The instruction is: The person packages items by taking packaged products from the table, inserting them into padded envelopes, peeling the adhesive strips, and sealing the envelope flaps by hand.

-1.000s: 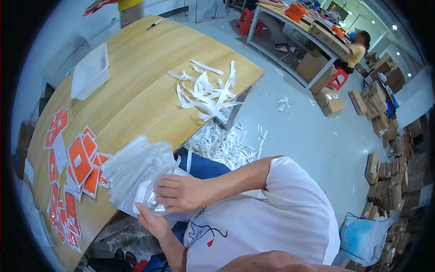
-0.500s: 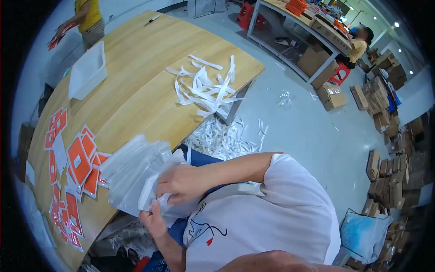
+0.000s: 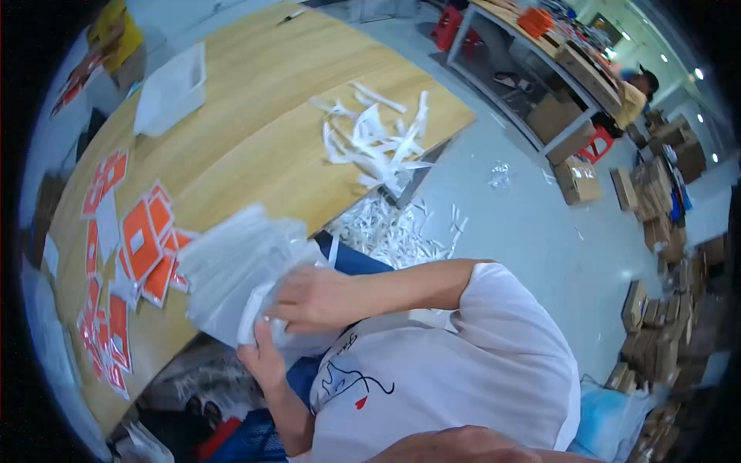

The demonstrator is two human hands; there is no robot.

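A thick stack of clear plastic bags (image 3: 224,262) lies over the table edge, reaching to my body. My left hand (image 3: 264,361) grips the stack's near edge from below, its thumb upright against a white folded strip (image 3: 252,312). Above it, my right hand (image 3: 318,299) is bent over the same end of the stack, with curled fingers pressed on the plastic. Whether it has singled out one bag cannot be made out. Left of the stack, orange cards in clear sleeves (image 3: 141,241) lie in an overlapping pile.
The wooden table (image 3: 255,139) carries a white plastic tray (image 3: 174,92), a heap of white strips (image 3: 378,139) and a pen (image 3: 291,16). More strips (image 3: 386,231) cover the floor beside it. A person in yellow (image 3: 116,38) stands at the far side. Cardboard boxes (image 3: 648,332) line the right.
The view has tilted, so the table and its contents sit further right and higher. Both hands stay on the bag stack, and the right fingers have shifted slightly. The person in yellow has moved their arms.
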